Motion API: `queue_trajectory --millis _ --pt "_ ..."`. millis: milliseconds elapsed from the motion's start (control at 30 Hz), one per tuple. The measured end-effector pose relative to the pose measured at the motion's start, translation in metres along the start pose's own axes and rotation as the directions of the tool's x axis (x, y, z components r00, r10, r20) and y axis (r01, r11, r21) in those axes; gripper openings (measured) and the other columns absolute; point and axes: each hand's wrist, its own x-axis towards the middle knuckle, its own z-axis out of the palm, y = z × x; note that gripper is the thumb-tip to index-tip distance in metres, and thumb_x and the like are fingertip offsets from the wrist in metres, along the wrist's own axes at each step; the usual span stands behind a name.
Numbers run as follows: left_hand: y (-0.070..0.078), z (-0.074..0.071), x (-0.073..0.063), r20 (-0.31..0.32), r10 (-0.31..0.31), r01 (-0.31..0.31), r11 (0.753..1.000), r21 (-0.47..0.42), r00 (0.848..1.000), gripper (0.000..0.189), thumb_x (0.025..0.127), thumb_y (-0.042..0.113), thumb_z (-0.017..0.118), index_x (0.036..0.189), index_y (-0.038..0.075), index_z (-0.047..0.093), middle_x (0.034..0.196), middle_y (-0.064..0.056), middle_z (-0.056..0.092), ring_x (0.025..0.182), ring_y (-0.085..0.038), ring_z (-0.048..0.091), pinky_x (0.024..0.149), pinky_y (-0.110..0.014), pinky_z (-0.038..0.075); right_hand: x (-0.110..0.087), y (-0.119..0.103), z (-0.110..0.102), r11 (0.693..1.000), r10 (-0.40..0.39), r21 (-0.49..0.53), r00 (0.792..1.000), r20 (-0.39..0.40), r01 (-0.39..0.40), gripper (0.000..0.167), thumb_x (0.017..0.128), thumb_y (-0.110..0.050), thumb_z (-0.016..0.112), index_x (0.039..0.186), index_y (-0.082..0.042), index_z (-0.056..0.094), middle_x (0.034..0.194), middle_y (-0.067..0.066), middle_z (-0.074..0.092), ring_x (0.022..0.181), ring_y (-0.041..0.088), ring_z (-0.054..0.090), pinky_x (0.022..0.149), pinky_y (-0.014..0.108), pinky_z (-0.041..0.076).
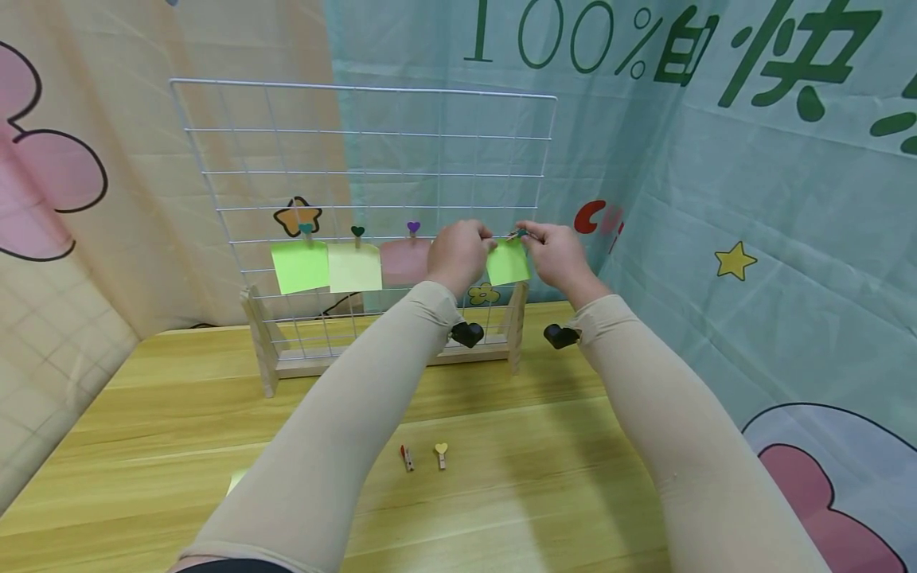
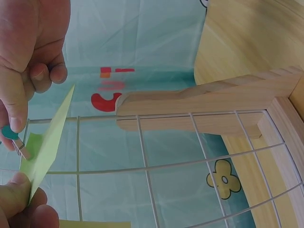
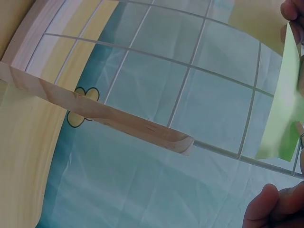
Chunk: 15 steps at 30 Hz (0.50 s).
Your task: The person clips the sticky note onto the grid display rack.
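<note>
A green sticky note (image 1: 509, 262) is held up against the white wire grid (image 1: 444, 172). My left hand (image 1: 460, 253) pinches its left edge between thumb and fingers. With thumb and fingertips my right hand (image 1: 561, 256) grips a small wooden clothespin (image 2: 22, 148) with a teal top, at the note's upper edge. In the left wrist view the clothespin's tip meets the note; whether it also bites a wire I cannot tell. Left of my hands, a bright green note (image 1: 299, 267), a pale yellow note (image 1: 355, 268) and a pink note (image 1: 403, 263) hang from clothespins, the pink one partly hidden.
The grid stands in a wooden base (image 1: 322, 365) on the wooden table (image 1: 458, 525). Nearer me lie a red-topped clothespin (image 1: 407, 458) and a yellow heart clothespin (image 1: 441, 455). A pale note corner (image 1: 236, 481) shows beside my left sleeve. Printed curtains (image 1: 716, 318) surround the table.
</note>
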Motion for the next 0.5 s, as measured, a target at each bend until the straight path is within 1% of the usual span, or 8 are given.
queue_trajectory --millis 100,133,167,233,267,367,500 --pt "0.0 -0.0002 0.0 0.0 0.0 0.0 1.0 -0.002 1.0 0.027 0.108 0.037 0.061 0.125 0.022 0.075 0.115 0.006 0.076 0.098 -0.015 0.066 0.085 -0.035 0.055 -0.0005 0.0005 0.0003 1.0 0.009 0.02 1.0 0.008 -0.009 0.04 0.113 -0.029 0.05 0.152 -0.03 0.058 0.11 0.016 0.074 0.045 0.014 0.033 0.047 0.028 0.033" --pt "0.0 -0.0003 -0.0001 0.0 0.001 -0.001 1.0 -0.002 1.0 0.026 0.108 0.037 0.061 0.125 0.022 0.075 0.115 0.006 0.076 0.098 -0.015 0.066 0.085 -0.035 0.055 -0.0004 0.0007 0.0004 1.0 0.013 0.028 1.0 0.012 -0.013 0.04 0.113 -0.029 0.05 0.153 -0.03 0.057 0.117 0.015 0.074 0.045 0.014 0.033 0.047 0.028 0.033" --pt "-0.0001 -0.0004 -0.0002 0.001 0.001 -0.001 1.0 -0.001 1.0 0.027 0.108 0.037 0.061 0.125 0.022 0.075 0.115 0.006 0.076 0.098 -0.015 0.066 0.085 -0.035 0.055 -0.0005 0.0009 0.0006 0.999 0.016 0.037 1.0 0.015 -0.016 0.041 0.113 -0.03 0.05 0.153 -0.031 0.056 0.115 0.013 0.074 0.045 0.015 0.033 0.047 0.028 0.033" --pt "0.0001 -0.0008 -0.0005 0.0 0.003 -0.003 1.0 0.0 1.0 0.027 0.108 0.036 0.06 0.125 0.022 0.075 0.116 0.005 0.076 0.098 -0.015 0.066 0.085 -0.035 0.055 -0.0007 0.0013 0.001 0.999 0.019 0.045 1.0 0.019 -0.02 0.041 0.113 -0.03 0.05 0.154 -0.032 0.055 0.102 0.011 0.073 0.045 0.015 0.033 0.047 0.028 0.033" --pt "0.0002 -0.001 -0.0006 0.001 0.003 -0.003 1.0 0.0 1.0 0.027 0.108 0.036 0.06 0.125 0.022 0.075 0.116 0.005 0.076 0.098 -0.016 0.066 0.085 -0.035 0.055 -0.0007 0.0014 0.0011 0.999 0.02 0.046 1.0 0.021 -0.021 0.042 0.113 -0.03 0.05 0.154 -0.033 0.054 0.094 0.01 0.07 0.046 0.015 0.033 0.047 0.029 0.033" --pt "0.0006 -0.0016 -0.0011 0.0 0.003 -0.003 1.0 0.001 1.0 0.027 0.108 0.036 0.06 0.125 0.022 0.075 0.116 0.005 0.076 0.098 -0.016 0.066 0.086 -0.036 0.055 -0.0014 0.0018 0.0019 0.999 0.015 0.041 1.0 0.023 -0.015 0.043 0.113 -0.031 0.05 0.156 -0.035 0.052 0.074 0.005 0.051 0.047 0.015 0.034 0.048 0.029 0.033" --pt "0.001 -0.0014 -0.0015 0.002 0.001 -0.001 1.0 0.0 1.0 0.027 0.108 0.035 0.06 0.126 0.022 0.075 0.117 0.005 0.076 0.099 -0.016 0.066 0.085 -0.036 0.056 -0.0024 0.0029 0.0031 0.999 0.006 0.037 1.0 0.029 -0.007 0.045 0.113 -0.031 0.05 0.158 -0.036 0.048 0.071 0.002 0.043 0.048 0.015 0.034 0.048 0.029 0.034"
